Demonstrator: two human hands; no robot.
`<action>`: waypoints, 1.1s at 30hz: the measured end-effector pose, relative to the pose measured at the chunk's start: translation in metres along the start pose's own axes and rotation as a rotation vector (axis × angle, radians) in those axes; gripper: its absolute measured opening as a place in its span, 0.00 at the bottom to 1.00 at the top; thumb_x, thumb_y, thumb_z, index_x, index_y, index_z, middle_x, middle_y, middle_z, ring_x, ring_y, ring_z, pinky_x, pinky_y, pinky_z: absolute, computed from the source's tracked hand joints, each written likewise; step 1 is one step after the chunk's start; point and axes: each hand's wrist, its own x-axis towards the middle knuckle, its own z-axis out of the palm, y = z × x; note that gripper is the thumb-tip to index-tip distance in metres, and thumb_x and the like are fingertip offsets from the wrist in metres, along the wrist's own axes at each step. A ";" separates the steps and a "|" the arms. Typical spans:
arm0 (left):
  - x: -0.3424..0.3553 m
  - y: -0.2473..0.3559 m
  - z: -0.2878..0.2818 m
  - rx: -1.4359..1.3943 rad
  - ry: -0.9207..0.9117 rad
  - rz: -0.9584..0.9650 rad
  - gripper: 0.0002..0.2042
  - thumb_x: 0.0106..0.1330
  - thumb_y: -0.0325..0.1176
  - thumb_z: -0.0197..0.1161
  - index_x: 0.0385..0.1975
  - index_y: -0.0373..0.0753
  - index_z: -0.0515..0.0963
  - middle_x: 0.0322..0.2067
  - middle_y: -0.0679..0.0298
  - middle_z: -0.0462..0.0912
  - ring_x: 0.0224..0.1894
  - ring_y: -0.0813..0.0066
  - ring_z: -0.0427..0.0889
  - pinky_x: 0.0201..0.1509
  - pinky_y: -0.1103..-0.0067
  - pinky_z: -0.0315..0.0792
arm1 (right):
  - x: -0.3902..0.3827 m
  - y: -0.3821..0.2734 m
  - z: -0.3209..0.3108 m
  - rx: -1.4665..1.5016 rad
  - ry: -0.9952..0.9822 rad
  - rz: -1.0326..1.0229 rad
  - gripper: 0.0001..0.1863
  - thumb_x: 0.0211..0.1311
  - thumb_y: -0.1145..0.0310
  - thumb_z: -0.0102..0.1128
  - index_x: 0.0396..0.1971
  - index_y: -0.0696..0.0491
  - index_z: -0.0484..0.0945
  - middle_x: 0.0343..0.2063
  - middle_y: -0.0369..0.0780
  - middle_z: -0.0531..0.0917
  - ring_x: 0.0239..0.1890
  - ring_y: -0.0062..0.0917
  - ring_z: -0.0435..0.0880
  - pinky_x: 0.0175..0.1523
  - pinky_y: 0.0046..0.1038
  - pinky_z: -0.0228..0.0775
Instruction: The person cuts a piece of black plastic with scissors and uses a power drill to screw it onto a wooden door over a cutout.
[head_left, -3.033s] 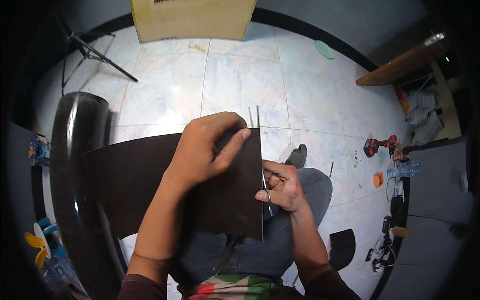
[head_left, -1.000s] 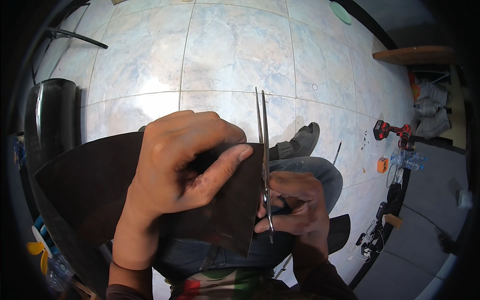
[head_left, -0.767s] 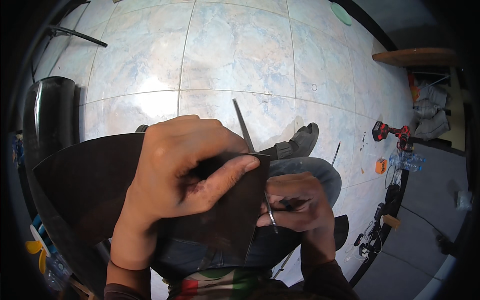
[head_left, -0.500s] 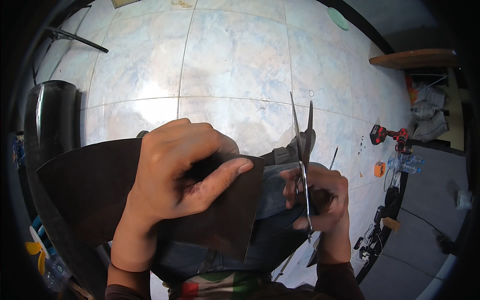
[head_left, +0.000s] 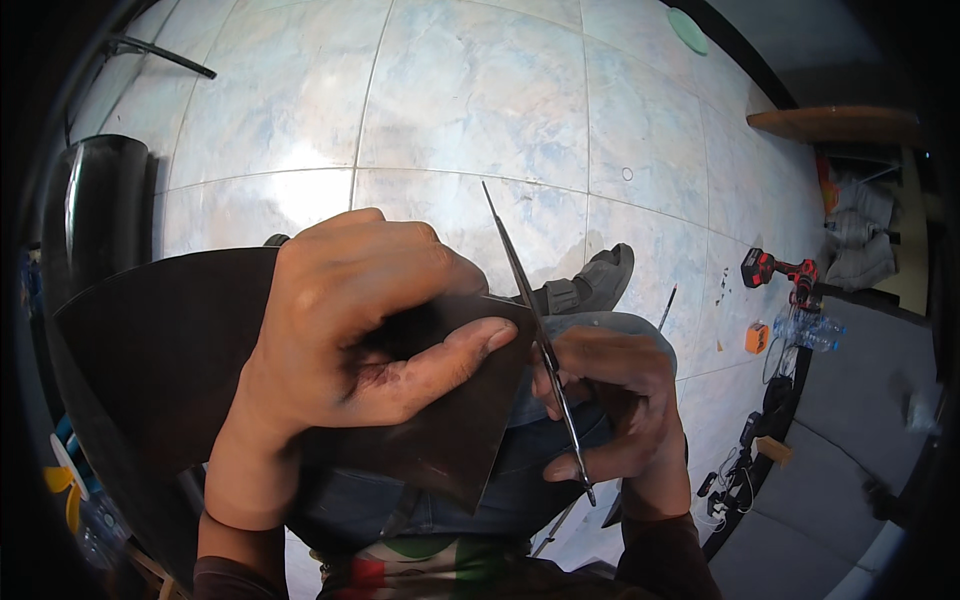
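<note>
My left hand (head_left: 350,340) grips a large dark brown sheet (head_left: 170,350) of stiff material, thumb pressed on its right part, fingers curled over the top. My right hand (head_left: 610,410) holds a pair of metal scissors (head_left: 530,320) by the handles. The blades look closed and point up and to the left, lying along the sheet's right edge near its upper corner. Both hands are over my lap, above blue jeans.
Pale marble floor tiles (head_left: 480,110) stretch ahead. A shoe (head_left: 590,285) sits beyond my knee. A red power drill (head_left: 775,270), a small orange object (head_left: 757,337) and cables lie at the right. A black curved object (head_left: 100,200) stands at the left.
My right hand swung the scissors away to the right, clear of the sheet, then brought them back against its right edge, blades tilted left. My left hand kept its grip.
</note>
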 end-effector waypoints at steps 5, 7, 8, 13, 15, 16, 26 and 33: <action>0.000 0.000 -0.003 -0.014 0.019 -0.019 0.12 0.49 0.29 0.84 0.27 0.33 0.86 0.22 0.60 0.84 0.22 0.68 0.77 0.28 0.74 0.64 | 0.001 -0.008 0.002 -0.036 -0.006 0.026 0.42 0.32 0.67 0.94 0.54 0.63 0.87 0.33 0.36 0.85 0.31 0.22 0.85 0.35 0.24 0.74; -0.001 -0.001 -0.003 -0.020 0.025 -0.024 0.12 0.48 0.30 0.84 0.28 0.33 0.87 0.22 0.60 0.85 0.22 0.68 0.77 0.28 0.74 0.64 | 0.002 -0.005 0.004 -0.026 -0.010 0.002 0.41 0.32 0.67 0.94 0.54 0.64 0.87 0.33 0.37 0.85 0.31 0.23 0.85 0.34 0.24 0.74; -0.002 -0.002 -0.002 -0.027 0.034 -0.026 0.12 0.48 0.30 0.84 0.28 0.33 0.87 0.22 0.60 0.84 0.22 0.68 0.77 0.28 0.74 0.64 | 0.003 -0.004 0.005 -0.021 -0.011 -0.011 0.41 0.33 0.67 0.94 0.53 0.64 0.87 0.32 0.38 0.85 0.31 0.23 0.85 0.34 0.25 0.75; -0.001 -0.003 -0.002 -0.033 0.021 -0.013 0.12 0.47 0.29 0.84 0.28 0.33 0.88 0.21 0.60 0.84 0.21 0.69 0.77 0.27 0.75 0.64 | -0.001 -0.005 0.002 -0.086 -0.028 0.005 0.42 0.33 0.66 0.95 0.54 0.65 0.87 0.32 0.39 0.85 0.31 0.24 0.86 0.34 0.25 0.76; -0.001 -0.003 -0.001 -0.037 0.024 -0.010 0.12 0.46 0.29 0.84 0.28 0.33 0.88 0.20 0.60 0.83 0.21 0.69 0.77 0.27 0.75 0.64 | -0.001 -0.007 0.000 -0.107 -0.027 0.029 0.43 0.32 0.66 0.95 0.54 0.65 0.87 0.32 0.39 0.86 0.30 0.24 0.86 0.34 0.25 0.76; 0.000 -0.003 -0.002 -0.037 0.019 -0.009 0.12 0.46 0.29 0.84 0.28 0.33 0.88 0.20 0.61 0.83 0.21 0.69 0.77 0.26 0.75 0.64 | 0.000 -0.011 -0.002 -0.125 -0.027 0.040 0.43 0.32 0.66 0.95 0.54 0.65 0.87 0.32 0.39 0.86 0.30 0.24 0.86 0.34 0.25 0.76; -0.003 -0.006 -0.005 0.016 0.033 -0.004 0.14 0.45 0.31 0.87 0.26 0.36 0.87 0.20 0.62 0.83 0.20 0.69 0.81 0.26 0.76 0.69 | 0.007 -0.028 -0.012 -0.190 -0.010 0.166 0.45 0.10 0.64 0.87 0.44 0.67 0.92 0.26 0.41 0.88 0.25 0.22 0.86 0.31 0.23 0.73; -0.007 0.000 -0.021 0.325 -0.066 -0.076 0.27 0.36 0.45 0.95 0.24 0.39 0.80 0.18 0.66 0.77 0.19 0.70 0.76 0.26 0.77 0.67 | 0.022 -0.044 -0.051 -0.320 -0.289 0.161 0.46 0.10 0.66 0.89 0.46 0.66 0.93 0.30 0.46 0.92 0.22 0.17 0.82 0.35 0.23 0.78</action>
